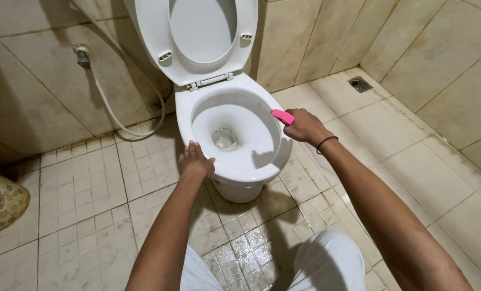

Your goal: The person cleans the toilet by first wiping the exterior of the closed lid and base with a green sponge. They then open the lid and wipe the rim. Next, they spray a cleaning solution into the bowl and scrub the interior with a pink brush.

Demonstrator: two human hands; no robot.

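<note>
The toilet bowl (235, 161) is plain white, as is its raised seat (202, 32). At its right rim, a bright pink scrubber (282, 116). Beneath it, beige floor tiles (89, 215) with darker grout lines; left of it, a pale hose (116, 116) and a mottled yellow-brown container (3, 207).

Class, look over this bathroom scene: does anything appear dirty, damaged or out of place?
Yes: the floor tiles around the toilet bowl look stained, with dark grout lines. The bowl itself seems intact; nothing looks spilled.
</note>
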